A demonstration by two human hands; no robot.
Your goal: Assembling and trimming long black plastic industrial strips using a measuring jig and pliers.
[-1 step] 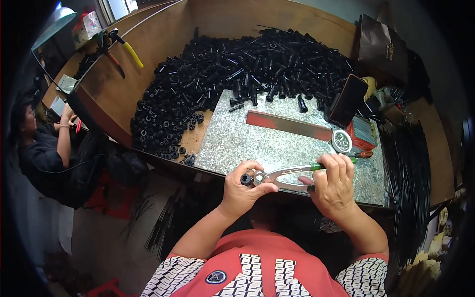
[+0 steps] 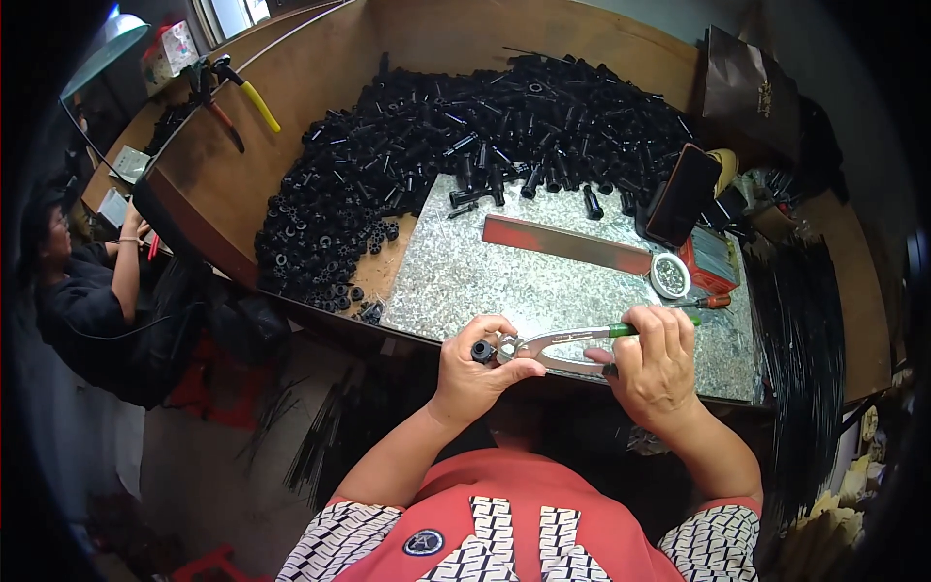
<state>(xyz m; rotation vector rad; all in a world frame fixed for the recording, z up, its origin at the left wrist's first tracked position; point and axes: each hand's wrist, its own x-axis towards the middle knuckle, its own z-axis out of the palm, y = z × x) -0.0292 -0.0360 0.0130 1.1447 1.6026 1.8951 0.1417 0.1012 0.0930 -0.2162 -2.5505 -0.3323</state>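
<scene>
My left hand is closed round a small black cylindrical part, whose hollow end shows between the fingers. End-cutting pincers with green-covered handles are in my right hand, the fingers wrapped round both handles. The pincers' jaws meet the black part beside my left thumb and forefinger; what exactly lies between them is too small to tell. Both hands are above the front edge of a speckled grey board.
Behind the board lies a heap of black tubular parts. A flat metal bar, a white cup, a red box and a phone sit on it. Thin black rods stand at right. Another person works at far left.
</scene>
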